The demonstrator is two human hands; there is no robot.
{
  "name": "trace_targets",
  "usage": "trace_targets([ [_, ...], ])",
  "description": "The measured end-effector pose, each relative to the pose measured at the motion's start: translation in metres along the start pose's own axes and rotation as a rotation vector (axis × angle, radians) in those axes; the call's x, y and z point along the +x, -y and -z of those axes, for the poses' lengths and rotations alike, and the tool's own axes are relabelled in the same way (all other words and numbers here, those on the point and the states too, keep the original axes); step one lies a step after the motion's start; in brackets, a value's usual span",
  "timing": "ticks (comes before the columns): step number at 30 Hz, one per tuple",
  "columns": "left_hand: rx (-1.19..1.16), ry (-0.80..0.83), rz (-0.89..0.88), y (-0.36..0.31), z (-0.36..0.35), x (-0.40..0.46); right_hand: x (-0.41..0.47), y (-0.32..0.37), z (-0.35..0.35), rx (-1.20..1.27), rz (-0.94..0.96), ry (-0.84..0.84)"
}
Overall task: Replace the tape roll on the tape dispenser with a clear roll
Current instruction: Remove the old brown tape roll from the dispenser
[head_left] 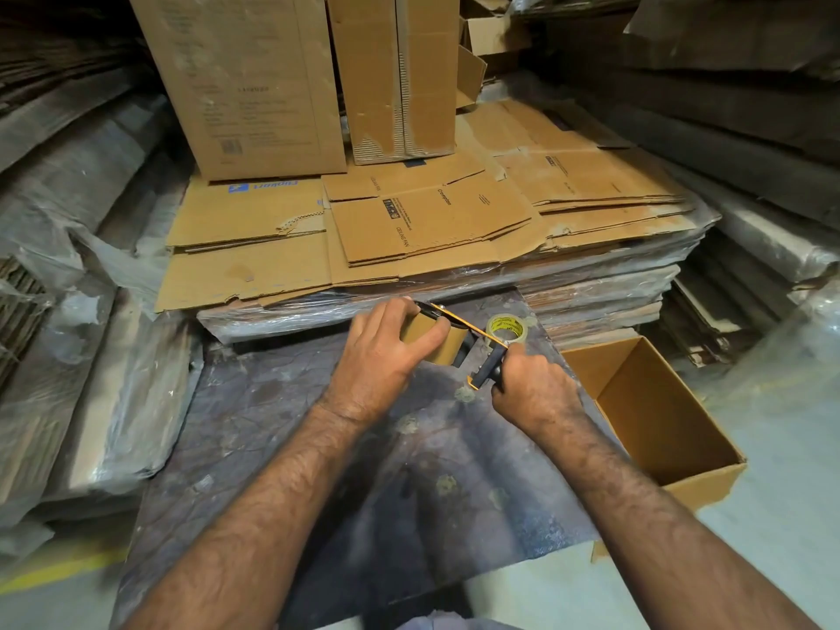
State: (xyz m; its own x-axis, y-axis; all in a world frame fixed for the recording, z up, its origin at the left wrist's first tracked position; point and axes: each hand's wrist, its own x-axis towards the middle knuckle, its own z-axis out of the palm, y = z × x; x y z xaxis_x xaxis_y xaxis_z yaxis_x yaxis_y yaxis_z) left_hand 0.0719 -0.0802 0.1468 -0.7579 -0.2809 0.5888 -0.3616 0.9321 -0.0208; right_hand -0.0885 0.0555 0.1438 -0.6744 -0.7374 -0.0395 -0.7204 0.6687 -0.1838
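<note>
A brown tape roll (pixel 447 345) sits on the tape dispenser (pixel 488 363), a black tool with an orange frame, held above a dark plastic-covered surface. My left hand (pixel 386 352) wraps over the brown roll, thumb across its face. My right hand (pixel 534 388) is closed around the dispenser's black handle. A clear tape roll (pixel 505 328) with a yellow printed core lies flat on the surface just behind the dispenser, apart from both hands.
An open, empty cardboard box (pixel 654 411) stands at the right of the surface. Flattened cartons (pixel 409 229) are stacked on a wrapped pallet behind, with upright boxes (pixel 254 84) on top. Wrapped cardboard bundles (pixel 68 311) line the left and right sides.
</note>
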Motion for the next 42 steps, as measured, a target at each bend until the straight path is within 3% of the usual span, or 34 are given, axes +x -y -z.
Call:
trace_targets([
  [4, -0.071, 0.099, -0.047, 0.009, -0.003, 0.003, -0.002, -0.002, -0.004, 0.073, 0.012, 0.067],
  [10, -0.759, 0.147, 0.323, 0.022, 0.002, 0.016, -0.003, -0.003, -0.011, 0.207, 0.086, 0.164],
  [14, -1.075, 0.215, 0.395, 0.028, 0.01, 0.017, -0.005, -0.01, -0.002, 0.319, 0.095, 0.267],
  [20, -1.156, 0.3, 0.466, 0.025, 0.018, 0.024, -0.008, -0.017, -0.007, 0.644, 0.093, 0.526],
  [27, -0.988, 0.396, 0.46, 0.027, 0.018, 0.032, -0.011, -0.013, -0.01, 0.754, 0.053, 0.635],
  [34, -0.923, 0.515, 0.427, 0.032, 0.017, 0.037, -0.011, -0.014, -0.02, 0.688, 0.05, 0.61],
  [42, -0.756, 0.582, 0.264, 0.032, 0.016, 0.04, -0.008, -0.021, -0.023, 0.541, 0.078, 0.509],
])
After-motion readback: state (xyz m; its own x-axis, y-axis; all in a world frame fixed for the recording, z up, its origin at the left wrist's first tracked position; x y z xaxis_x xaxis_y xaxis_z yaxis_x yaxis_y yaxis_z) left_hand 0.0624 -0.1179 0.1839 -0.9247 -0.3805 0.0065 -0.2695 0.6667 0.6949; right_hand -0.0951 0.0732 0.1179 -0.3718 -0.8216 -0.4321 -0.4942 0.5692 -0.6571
